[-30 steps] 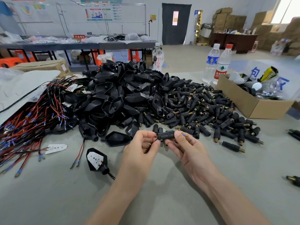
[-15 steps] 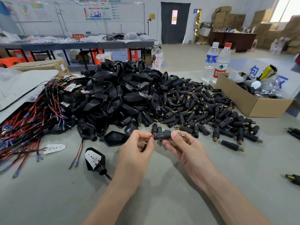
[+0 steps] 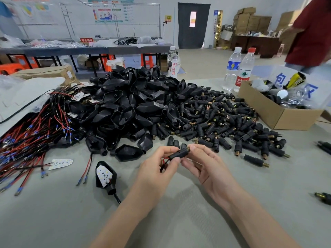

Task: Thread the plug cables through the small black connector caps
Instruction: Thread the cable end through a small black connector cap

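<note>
Both hands are raised just above the grey desk point(image 3: 179, 221), near centre. Left hand point(image 3: 157, 169): grip clamped, thumb and forefinger pinching the near-left end of a small black connector cap point(image 3: 179, 153), where a red and a black wire point(image 3: 165, 161) emerge and hang under the palm. Right hand point(image 3: 206, 165): grip clamped on the far-right end of the same cap, thumb tip on top, remaining fingers loosely curled below. Cap is held tilted, its right end the higher. Just beyond the hands, at centre-right, lies a large spread of loose black connector caps point(image 3: 223, 120), many with brass threaded ends. To the left of these, a heap of black moulded plug housings point(image 3: 129, 104). Far left: a bundle of red and black cables point(image 3: 26, 140) with blue crimp terminals, fanned over the desk. Near left of the hands: one assembled housing point(image 3: 105, 176) lying face up with its white LED board showing, its cable leading toward the near edge; a separate bare LED board point(image 3: 60, 162) lies left of it. Right side: an open cardboard box point(image 3: 279, 111) with mixed contents; two water bottles point(image 3: 240, 68) stand beside its far corner. A person in a red top point(image 3: 311, 31) stands at far right, blurred.
</note>
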`<state>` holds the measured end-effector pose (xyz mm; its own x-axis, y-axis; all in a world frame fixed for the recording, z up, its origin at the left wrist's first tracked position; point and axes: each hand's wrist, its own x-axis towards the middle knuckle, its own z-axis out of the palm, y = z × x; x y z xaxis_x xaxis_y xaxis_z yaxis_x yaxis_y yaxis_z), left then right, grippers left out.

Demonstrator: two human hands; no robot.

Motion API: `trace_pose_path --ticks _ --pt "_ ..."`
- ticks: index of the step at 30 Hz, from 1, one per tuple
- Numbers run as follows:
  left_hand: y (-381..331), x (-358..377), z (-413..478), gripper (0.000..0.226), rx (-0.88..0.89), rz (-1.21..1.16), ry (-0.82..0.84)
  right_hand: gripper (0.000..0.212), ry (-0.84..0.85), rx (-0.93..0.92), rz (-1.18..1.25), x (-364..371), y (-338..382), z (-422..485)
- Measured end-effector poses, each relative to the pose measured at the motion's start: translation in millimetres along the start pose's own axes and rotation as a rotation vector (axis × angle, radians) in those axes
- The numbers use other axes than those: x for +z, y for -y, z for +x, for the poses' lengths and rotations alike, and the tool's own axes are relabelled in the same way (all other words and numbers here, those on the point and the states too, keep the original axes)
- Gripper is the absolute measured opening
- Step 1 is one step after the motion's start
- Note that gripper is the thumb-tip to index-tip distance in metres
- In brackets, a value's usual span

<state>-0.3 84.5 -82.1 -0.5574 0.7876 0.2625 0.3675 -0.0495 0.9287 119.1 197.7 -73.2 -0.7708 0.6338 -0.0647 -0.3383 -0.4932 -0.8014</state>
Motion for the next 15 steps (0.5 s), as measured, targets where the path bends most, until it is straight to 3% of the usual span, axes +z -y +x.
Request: trace_pose_path --ticks 7,11,15 --pt "-0.6 -0.5 1.5 0.013 -0.032 -0.067 -0.030 0.012 -0.021 0.006 0.100 -1.3 -1.3 2.8" --pt "0.2 -1.2 2.5 0.012 -0.037 -0.090 -0.048 0.023 -0.049 -0.072 -0.031 -1.9 -5.6 5.3" --pt "1.4 -2.5 2.0 0.009 -0.044 -0.076 -0.033 0.022 -0.102 -0.138 -0.080 -2.3 -5.9 6.3"
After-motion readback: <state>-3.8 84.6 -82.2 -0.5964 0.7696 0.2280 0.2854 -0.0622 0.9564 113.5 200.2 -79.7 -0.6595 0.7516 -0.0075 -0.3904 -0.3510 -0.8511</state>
